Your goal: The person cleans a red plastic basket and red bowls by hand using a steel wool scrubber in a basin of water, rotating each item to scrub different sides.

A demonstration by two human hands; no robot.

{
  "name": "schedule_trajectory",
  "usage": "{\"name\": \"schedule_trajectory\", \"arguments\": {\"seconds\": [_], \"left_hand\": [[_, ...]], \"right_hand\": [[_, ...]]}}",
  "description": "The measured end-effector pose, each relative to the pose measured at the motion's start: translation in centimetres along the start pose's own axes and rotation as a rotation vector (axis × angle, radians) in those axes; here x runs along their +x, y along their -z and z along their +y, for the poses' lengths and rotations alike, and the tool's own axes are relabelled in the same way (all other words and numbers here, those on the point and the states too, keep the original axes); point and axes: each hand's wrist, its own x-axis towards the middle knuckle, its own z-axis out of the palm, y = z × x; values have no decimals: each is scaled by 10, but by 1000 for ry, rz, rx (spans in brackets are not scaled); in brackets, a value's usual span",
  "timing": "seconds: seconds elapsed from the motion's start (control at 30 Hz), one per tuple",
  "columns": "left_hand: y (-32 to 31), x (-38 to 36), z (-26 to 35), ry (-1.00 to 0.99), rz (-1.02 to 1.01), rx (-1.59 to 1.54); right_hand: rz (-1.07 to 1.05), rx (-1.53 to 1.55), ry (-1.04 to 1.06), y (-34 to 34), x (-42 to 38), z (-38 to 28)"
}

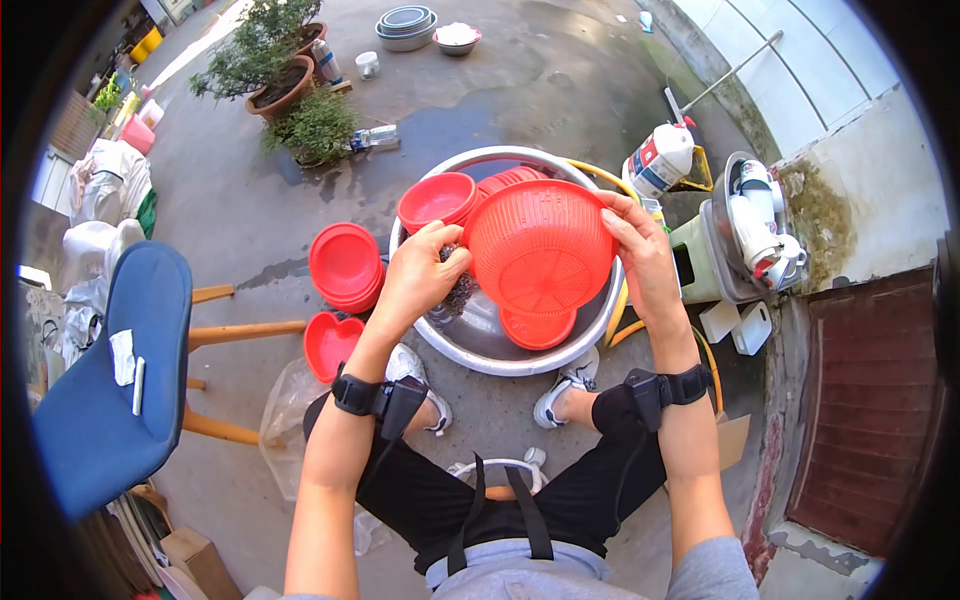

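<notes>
A red plastic colander is tilted above a large metal basin. My right hand grips its right rim, thumb and fingers pinched on the edge. Beside its left rim, my left hand is closed on a dark, curly steel wool scourer, partly hidden by the fingers. In the basin lie a red bowl, more red baskets behind the colander, and a red piece below it, mostly covered. Left of the basin stand stacked red bowls and a red heart-shaped bowl.
A blue chair stands at the left. Right of the basin are a yellow hose, a white jug and a tub of bottles. Potted plants and stacked basins sit farther back.
</notes>
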Motion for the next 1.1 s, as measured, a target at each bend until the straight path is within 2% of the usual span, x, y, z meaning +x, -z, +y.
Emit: {"name": "schedule_trajectory", "arguments": {"seconds": [0.13, 0.23, 0.63, 1.1], "left_hand": [[-3, -2, -1, -45, 42, 95], [-1, -2, 2, -41, 75, 65], [0, -2, 7, -51, 207, 143], [2, -2, 4, -50, 261, 133]], "right_hand": [[-37, 84, -81, 2, 1, 2], [-62, 207, -90, 1, 2, 1], [-129, 374, -151, -2, 2, 1], [-195, 371, -180, -4, -1, -3]]}}
